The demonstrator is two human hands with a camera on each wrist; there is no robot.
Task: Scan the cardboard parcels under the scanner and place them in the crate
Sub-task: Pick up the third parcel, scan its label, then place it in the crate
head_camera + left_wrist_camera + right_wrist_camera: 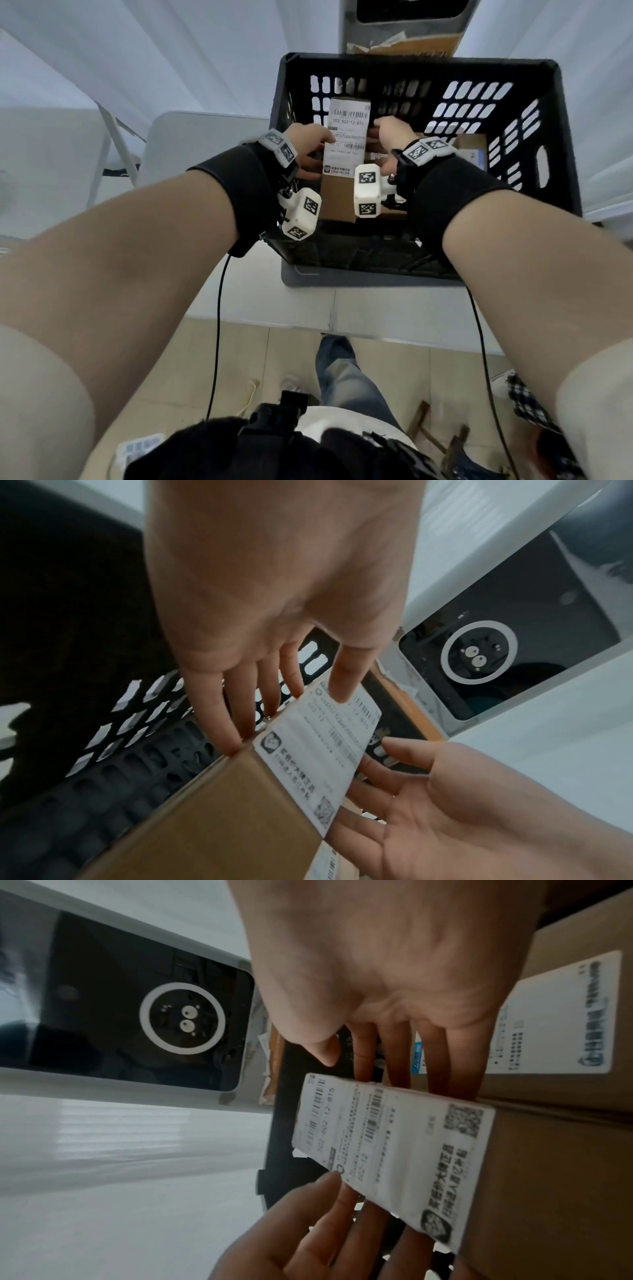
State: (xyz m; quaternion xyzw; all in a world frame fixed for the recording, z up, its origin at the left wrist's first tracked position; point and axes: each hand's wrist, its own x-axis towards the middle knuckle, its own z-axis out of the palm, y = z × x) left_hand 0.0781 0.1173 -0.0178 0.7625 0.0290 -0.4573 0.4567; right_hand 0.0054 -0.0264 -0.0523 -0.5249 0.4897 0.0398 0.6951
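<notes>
Both hands, left hand and right hand, grip the parcel by its sides, above the crate. Released unevenly, it may tip onto the boxes below.

Parcel station: scanner, crate

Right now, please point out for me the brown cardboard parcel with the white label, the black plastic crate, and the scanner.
brown cardboard parcel with the white label (337, 197): head view, bare cardboard below the label.
black plastic crate (567, 144): head view, right wall.
scanner (150, 988): right wrist view, dark glass face.
</notes>
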